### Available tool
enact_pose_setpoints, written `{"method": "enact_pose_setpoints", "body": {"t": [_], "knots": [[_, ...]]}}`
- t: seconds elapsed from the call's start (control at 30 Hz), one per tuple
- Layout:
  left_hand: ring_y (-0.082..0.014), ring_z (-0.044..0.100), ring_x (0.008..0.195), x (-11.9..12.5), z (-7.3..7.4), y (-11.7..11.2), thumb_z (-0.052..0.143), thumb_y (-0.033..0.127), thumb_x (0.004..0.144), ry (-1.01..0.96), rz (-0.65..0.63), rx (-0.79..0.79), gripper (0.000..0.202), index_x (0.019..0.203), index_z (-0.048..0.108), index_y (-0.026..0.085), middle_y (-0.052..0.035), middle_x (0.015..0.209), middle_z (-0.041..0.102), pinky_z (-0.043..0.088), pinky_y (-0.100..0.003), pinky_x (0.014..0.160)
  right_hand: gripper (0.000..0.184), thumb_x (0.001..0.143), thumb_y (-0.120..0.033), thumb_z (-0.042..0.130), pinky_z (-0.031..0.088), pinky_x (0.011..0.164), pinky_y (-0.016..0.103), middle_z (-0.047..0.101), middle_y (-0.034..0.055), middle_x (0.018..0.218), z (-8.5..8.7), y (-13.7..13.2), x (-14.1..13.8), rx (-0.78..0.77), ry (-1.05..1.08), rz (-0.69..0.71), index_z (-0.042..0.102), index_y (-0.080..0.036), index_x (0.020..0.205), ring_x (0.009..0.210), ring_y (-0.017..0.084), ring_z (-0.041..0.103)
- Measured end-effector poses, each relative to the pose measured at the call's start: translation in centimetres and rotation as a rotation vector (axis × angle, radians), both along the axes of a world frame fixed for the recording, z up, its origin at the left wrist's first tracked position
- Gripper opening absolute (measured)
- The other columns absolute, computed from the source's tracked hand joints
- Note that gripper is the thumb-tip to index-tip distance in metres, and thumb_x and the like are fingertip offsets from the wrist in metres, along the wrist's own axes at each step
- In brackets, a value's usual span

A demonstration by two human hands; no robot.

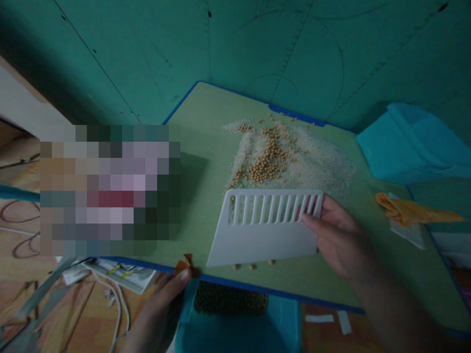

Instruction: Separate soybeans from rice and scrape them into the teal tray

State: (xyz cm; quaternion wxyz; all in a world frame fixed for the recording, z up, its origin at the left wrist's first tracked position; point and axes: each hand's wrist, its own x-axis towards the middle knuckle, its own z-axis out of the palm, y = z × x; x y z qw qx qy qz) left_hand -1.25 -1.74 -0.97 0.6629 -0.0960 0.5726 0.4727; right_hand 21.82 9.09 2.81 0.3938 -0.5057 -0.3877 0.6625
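Observation:
My right hand [342,235] grips the right end of a white slotted plastic scraper [261,240], thumb on its face. The scraper is tilted over the table, with its slots toward the far side. Beyond it lies a spread of white rice-like grains [324,157] with a pile of tan beans [270,157] on top. Several loose beans [252,267] sit along the scraper's near edge. At the front table edge, my left hand [165,299] is closed on a small orange-brown piece [182,264]; its kind is unclear.
Below the front edge of the green table [209,137] stands a blue bin [239,333] with dark granular contents. Another blue container [412,142] and an orange cloth [415,211] are at the right. A pixelated patch hides the left side. Cables [119,304] lie on the floor.

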Motion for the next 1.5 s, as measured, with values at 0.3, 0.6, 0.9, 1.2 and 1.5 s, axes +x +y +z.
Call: {"method": "enact_pose_setpoints", "body": {"t": [0.3,0.6,0.9,1.2,1.5], "knots": [[-0.0179,0.065,0.060,0.1,0.0,0.1,0.075,0.027,0.058,0.008,-0.032,0.054,0.008,0.062,0.069,0.023,0.0044,0.053,0.067,0.050,-0.020,0.047,0.021,0.071,-0.026,0.064,0.046,0.063,0.029,0.063,-0.0008,0.074,-0.1,-0.7,0.5,0.024,-0.076,-0.038,0.054,-0.023,0.089,0.066,0.015,0.058],[-0.0175,0.064,0.055,0.0,-0.2,0.1,0.077,0.028,0.055,0.000,-0.069,0.060,0.011,0.060,0.069,0.023,0.0034,0.055,0.069,0.052,-0.023,0.050,0.024,0.073,-0.027,0.063,0.048,0.068,0.034,0.067,0.0022,0.083,-0.9,-3.6,0.7,-0.022,-0.043,-0.135,0.054,-0.024,0.095,0.071,0.018,0.062],[-0.0229,0.068,0.068,-0.6,-0.6,0.0,0.078,0.029,0.054,-0.028,-0.133,0.060,0.013,0.060,0.070,0.021,0.0019,0.057,0.071,0.055,-0.026,0.056,0.016,0.077,-0.029,0.058,0.047,0.080,0.040,0.067,0.0053,0.100,-0.6,-6.5,0.6,0.028,-0.071,-0.155,0.057,-0.025,0.092,0.090,0.022,0.062],[-0.0271,0.068,0.081,-0.5,-0.8,0.0,0.075,0.032,0.057,-0.054,-0.155,0.078,0.015,0.065,0.071,0.021,-0.0017,0.066,0.074,0.054,-0.029,0.059,0.024,0.071,-0.026,0.063,0.042,0.089,0.047,0.068,0.0031,0.100,0.3,-5.5,3.6,0.144,-0.248,-0.427,0.059,-0.031,0.094,0.093,0.027,0.062],[-0.0256,0.068,0.075,-0.5,-0.4,-0.1,0.070,0.028,0.065,-0.039,-0.130,0.094,0.016,0.078,0.071,0.018,-0.0034,0.069,0.075,0.054,-0.031,0.062,0.024,0.065,-0.020,0.067,0.041,0.090,0.049,0.070,0.0008,0.083,0.4,-3.2,3.3,0.100,-0.204,-0.512,0.059,-0.027,0.086,0.081,0.024,0.065]]}}
